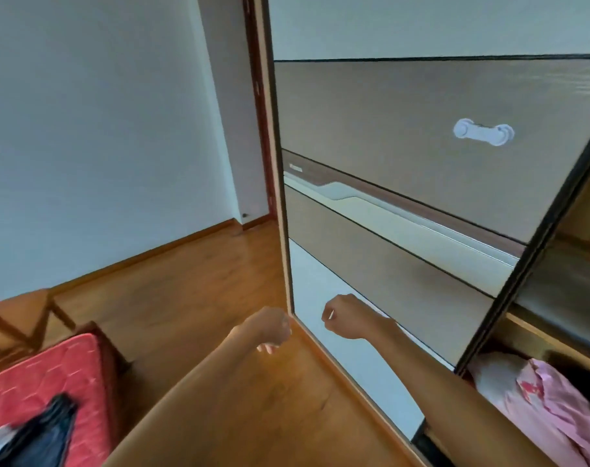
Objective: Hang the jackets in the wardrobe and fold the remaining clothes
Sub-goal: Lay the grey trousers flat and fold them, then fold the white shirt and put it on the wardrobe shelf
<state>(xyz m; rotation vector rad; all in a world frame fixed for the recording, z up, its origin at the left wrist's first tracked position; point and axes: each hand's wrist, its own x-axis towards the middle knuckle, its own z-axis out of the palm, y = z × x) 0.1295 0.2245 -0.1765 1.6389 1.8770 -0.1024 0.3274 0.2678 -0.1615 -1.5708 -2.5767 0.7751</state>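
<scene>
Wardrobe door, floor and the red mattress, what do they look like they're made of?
Wardrobe door: probably laminated board, with matte brown and pale panels and a faint grain that looks printed.
Floor: wood or wood-look laminate, shown by orange-brown planks with a soft sheen.
Mattress: red quilted fabric cover, with a stitched pattern visible.

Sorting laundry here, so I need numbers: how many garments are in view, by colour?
Pink garment, in the wardrobe: 1
Black garment, on the mattress: 1
Total: 2
White patches beside both are too blurred to count.
</scene>
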